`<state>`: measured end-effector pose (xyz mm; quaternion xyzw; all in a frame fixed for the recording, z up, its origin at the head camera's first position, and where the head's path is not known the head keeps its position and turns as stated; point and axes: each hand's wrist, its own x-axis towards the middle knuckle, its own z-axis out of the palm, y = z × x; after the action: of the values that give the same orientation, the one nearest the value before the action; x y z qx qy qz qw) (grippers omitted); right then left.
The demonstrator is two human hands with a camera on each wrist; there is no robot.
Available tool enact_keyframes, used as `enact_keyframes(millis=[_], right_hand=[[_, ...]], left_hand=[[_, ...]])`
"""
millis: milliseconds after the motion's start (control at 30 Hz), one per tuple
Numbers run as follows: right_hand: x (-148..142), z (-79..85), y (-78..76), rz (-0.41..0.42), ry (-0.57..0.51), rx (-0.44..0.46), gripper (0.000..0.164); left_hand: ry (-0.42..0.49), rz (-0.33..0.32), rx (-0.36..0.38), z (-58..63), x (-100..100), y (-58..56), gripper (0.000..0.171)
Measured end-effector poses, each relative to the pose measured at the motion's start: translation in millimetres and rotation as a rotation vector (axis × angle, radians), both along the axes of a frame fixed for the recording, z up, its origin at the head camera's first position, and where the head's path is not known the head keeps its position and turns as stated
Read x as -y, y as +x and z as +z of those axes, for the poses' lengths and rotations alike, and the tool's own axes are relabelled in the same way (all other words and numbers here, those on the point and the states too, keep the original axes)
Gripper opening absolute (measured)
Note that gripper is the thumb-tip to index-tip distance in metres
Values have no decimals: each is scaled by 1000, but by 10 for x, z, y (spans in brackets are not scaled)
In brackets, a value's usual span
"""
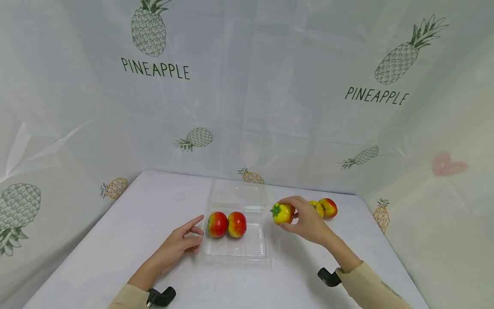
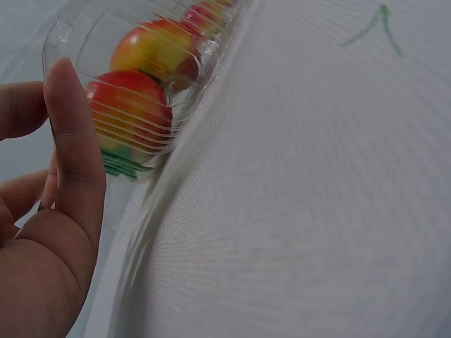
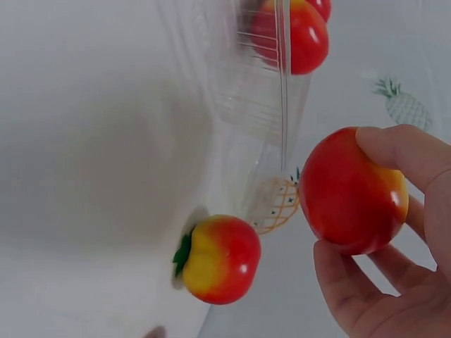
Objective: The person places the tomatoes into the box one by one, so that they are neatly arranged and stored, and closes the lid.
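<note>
My right hand (image 1: 306,221) pinches a red-and-yellow fruit (image 1: 282,213) between thumb and fingers. It holds the fruit to the right of a clear plastic box (image 1: 252,245), with the green leafy cap facing left. Two similar fruits, a left one (image 1: 218,224) and a right one (image 1: 237,224), sit side by side in the box's left part. At the left wall is my left hand (image 1: 175,251), its fingers loosely bent and holding nothing. The left wrist view shows its thumb (image 2: 74,151) upright right at the box wall.
Behind my right hand lie two more fruits, one yellow (image 1: 317,208) and partly hidden, one red and yellow (image 1: 329,207). The box's clear lid (image 1: 237,195) is folded back toward the rear. A pineapple-printed sheet (image 1: 266,107) hangs behind the white table (image 1: 154,206).
</note>
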<state>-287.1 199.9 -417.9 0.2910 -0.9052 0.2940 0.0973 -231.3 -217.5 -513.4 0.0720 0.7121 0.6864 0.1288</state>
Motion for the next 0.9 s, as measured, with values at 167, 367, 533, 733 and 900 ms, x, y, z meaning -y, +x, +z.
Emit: enact_keyframes(millis=[167, 367, 533, 733, 900], right_hand=[[102, -8, -23, 5, 19, 50, 56], [236, -7, -34, 24, 44, 95, 57], [323, -7, -53, 41, 62, 89, 57], [418, -17, -55, 65, 75, 111, 56], [485, -67, -77, 80, 84, 116, 56]], left_hand=[[6, -4, 2, -5, -6, -8, 76], [9, -8, -4, 4, -2, -2, 76], [20, -8, 0, 17, 1, 0, 75], [10, -2, 4, 8, 0, 1, 75], [6, 0, 4, 2, -4, 6, 75]])
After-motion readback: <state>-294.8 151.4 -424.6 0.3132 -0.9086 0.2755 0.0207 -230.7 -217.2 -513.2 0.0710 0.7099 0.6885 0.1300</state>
